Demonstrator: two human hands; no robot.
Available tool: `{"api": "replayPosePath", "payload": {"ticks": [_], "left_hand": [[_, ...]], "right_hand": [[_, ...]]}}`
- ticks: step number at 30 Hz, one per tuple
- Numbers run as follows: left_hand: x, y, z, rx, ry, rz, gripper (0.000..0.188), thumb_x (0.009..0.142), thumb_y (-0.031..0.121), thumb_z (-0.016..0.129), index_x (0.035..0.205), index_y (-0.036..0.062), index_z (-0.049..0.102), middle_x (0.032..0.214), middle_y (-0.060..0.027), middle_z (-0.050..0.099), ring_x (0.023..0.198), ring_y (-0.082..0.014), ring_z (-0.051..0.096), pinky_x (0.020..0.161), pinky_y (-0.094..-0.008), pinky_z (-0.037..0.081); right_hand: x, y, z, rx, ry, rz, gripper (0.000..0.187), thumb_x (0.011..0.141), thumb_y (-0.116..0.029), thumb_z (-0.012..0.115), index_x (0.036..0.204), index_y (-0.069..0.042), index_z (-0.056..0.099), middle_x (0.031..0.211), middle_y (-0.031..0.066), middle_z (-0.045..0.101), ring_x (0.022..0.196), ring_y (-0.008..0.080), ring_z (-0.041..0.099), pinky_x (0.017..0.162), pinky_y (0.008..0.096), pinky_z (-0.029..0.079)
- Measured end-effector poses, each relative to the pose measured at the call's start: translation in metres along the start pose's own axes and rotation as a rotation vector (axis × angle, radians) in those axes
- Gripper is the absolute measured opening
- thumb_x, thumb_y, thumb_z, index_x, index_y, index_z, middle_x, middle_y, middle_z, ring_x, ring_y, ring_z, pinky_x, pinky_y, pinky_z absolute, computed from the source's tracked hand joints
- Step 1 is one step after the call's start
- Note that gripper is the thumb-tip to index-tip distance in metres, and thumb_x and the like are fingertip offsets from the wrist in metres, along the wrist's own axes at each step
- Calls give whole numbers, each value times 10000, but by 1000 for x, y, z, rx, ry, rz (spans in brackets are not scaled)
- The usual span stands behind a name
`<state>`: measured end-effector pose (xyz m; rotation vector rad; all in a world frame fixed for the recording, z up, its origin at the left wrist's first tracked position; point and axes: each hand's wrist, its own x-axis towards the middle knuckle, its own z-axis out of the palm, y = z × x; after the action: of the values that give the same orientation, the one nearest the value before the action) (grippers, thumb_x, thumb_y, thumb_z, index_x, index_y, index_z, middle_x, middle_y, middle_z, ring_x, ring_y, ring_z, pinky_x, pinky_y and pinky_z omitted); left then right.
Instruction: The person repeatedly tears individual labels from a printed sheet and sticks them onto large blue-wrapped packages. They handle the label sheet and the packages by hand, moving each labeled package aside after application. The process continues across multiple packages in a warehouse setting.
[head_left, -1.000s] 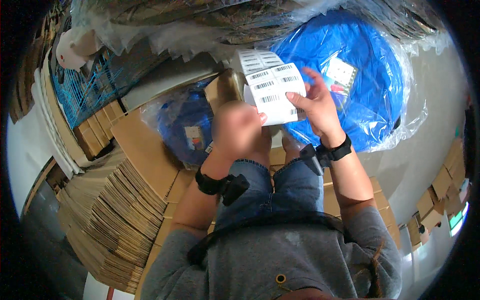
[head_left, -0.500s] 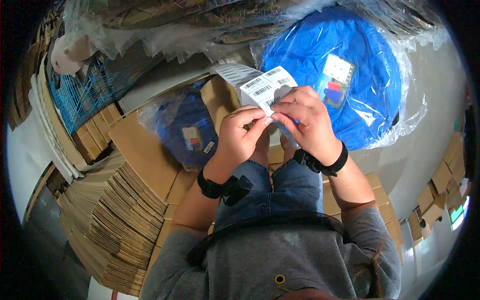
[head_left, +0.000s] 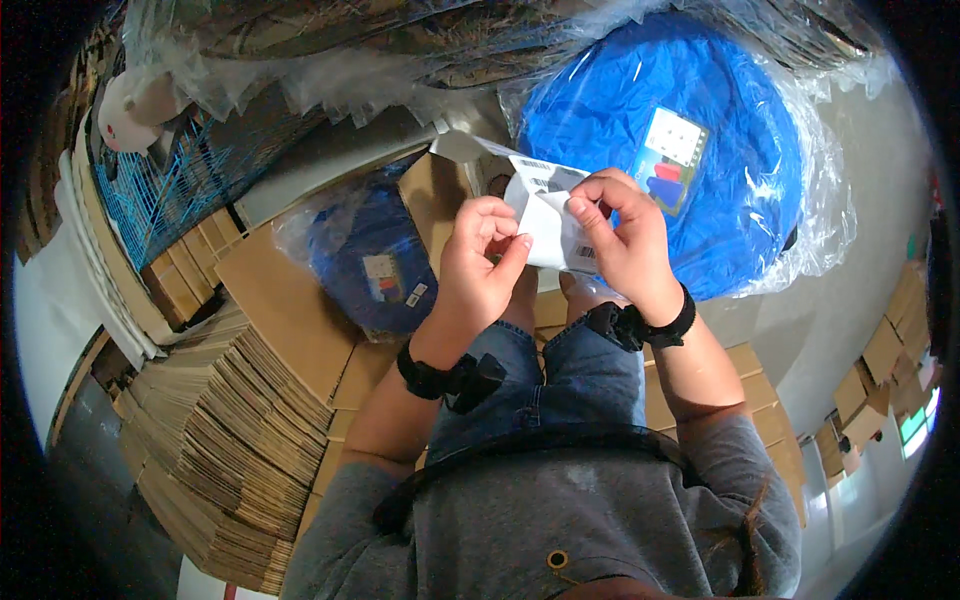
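Observation:
A white barcode label sheet (head_left: 552,226) is stretched between my two hands, its pale blank side partly folded over the printed side. My left hand (head_left: 478,262) pinches the sheet's left edge between thumb and fingers. On the other side, my right hand (head_left: 632,240) grips it with the thumb on top and the fingers curled behind. A strip of the same paper trails away toward the upper left. Just beyond my right hand lies a round, flat blue fabric bundle (head_left: 600,95) in clear plastic, with a picture card (head_left: 670,160) on it.
A second wrapped blue bundle (head_left: 350,240) lies by an open cardboard box flap (head_left: 285,300) on the left. Stacked flattened cartons (head_left: 215,430) stand at lower left. Blue wire racks (head_left: 150,200) and a white-and-pink object (head_left: 135,110) are farther left. Plastic-wrapped goods (head_left: 400,50) line the far side.
My hands have moved apart, with the left shifting slightly left. The label sheet, printed side up before, is now bent over and shows its blank side.

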<state>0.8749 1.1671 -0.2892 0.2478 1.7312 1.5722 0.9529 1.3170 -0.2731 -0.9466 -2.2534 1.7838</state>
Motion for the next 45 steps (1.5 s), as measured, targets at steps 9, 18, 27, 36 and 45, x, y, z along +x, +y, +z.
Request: {"api": "replayPosePath", "payload": {"ticks": [9, 18, 27, 36, 45], "left_hand": [[2, 0, -10, 232, -140, -84, 109, 794, -4, 514, 822, 0, 619, 780, -39, 552, 670, -78, 505, 588, -211, 398], [-3, -5, -13, -496, -37, -436, 189, 850, 88, 481, 845, -62, 596, 857, -53, 561, 773, -99, 499, 705, -219, 374], [0, -2, -15, -101, -174, -171, 141, 841, 36, 505, 828, -79, 586, 752, -24, 499, 672, -67, 432, 576, -201, 334], [1, -1, -11, -11, -134, -82, 128, 840, 20, 510, 839, -86, 583, 750, -32, 494, 655, -71, 420, 563, -205, 334], [3, -6, -6, 296, -136, -36, 126, 793, 54, 576, 875, -34, 613, 774, -59, 550, 675, -121, 506, 592, -241, 400]], "right_hand": [[-1, 5, 1, -193, 251, -458, 53, 753, -36, 600, 806, -28, 605, 799, 73, 568, 657, 199, 536, 578, 272, 434], [-6, 18, 3, -336, -18, -809, 242, 649, -134, 559, 873, -88, 640, 824, 33, 582, 659, 181, 551, 526, 281, 437], [-9, 19, 1, -24, 125, -341, 217, 712, -116, 664, 914, -42, 635, 807, 65, 573, 701, 194, 549, 581, 288, 446], [0, 23, 4, 162, -13, 100, 121, 777, -124, 636, 812, -9, 633, 731, 36, 541, 662, 110, 480, 587, 226, 380], [-5, 21, 10, 13, -32, 59, 109, 781, -115, 623, 780, -12, 590, 720, 68, 530, 668, 141, 492, 603, 258, 395]]}}
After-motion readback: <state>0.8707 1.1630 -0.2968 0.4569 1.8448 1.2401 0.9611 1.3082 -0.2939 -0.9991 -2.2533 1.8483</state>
